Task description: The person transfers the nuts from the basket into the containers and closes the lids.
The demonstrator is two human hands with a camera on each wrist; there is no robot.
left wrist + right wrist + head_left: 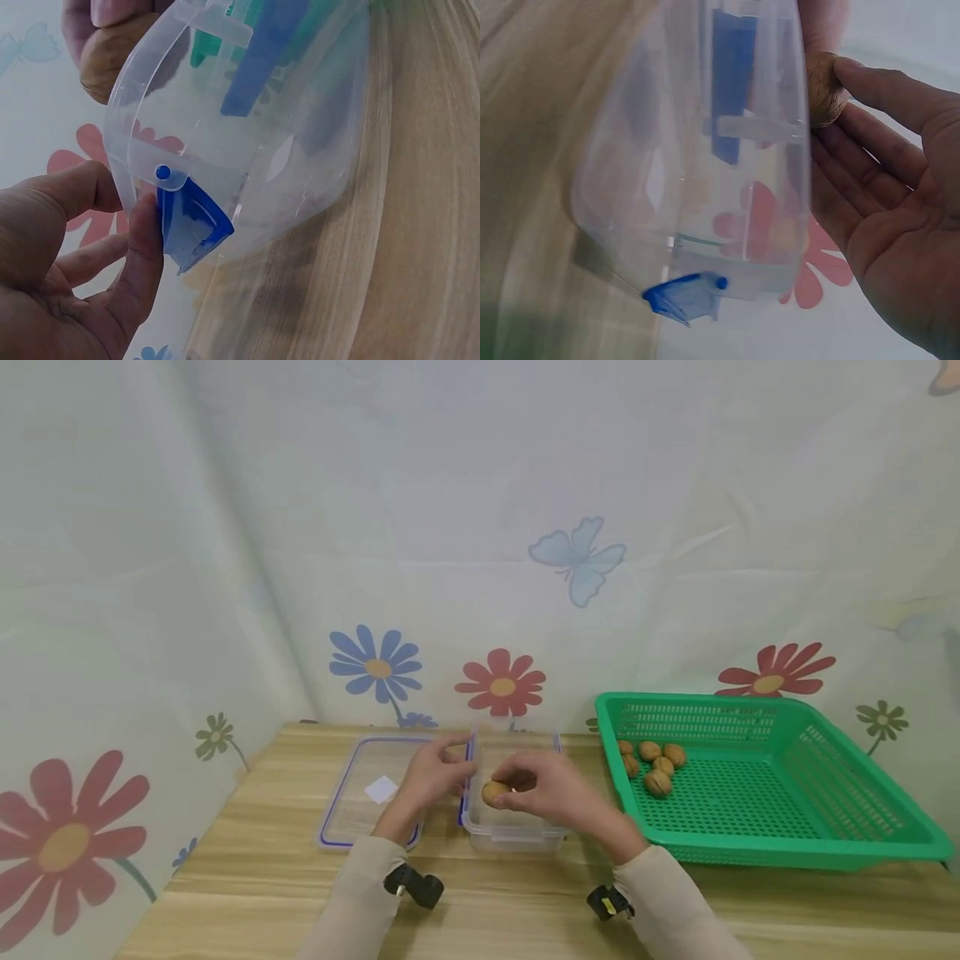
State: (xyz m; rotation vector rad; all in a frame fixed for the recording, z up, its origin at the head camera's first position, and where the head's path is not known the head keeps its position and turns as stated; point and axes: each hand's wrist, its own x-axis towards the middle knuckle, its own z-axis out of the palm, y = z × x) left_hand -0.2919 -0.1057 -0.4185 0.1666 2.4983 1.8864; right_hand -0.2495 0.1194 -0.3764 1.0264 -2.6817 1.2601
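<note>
My right hand [551,785] pinches a walnut [496,793] between thumb and fingers, over the mouth of a clear plastic food container [517,837]. In the right wrist view, the walnut [824,90] shows just beyond the container's rim. My left hand [438,768] holds the container's left side; in the left wrist view, its thumb and a finger [146,255] are at the rim beside a blue locking clip [193,221]. No walnuts can be made out inside the container. Left of it, the clear lid [348,810] with a blue seal lies flat.
A large green plastic basket [750,852] stands on the right of the wooden table [495,914], with several walnuts [658,782] gathered at its left end. A white label [381,789] shows on the lid. Behind the table hangs a flower-printed cloth [465,568].
</note>
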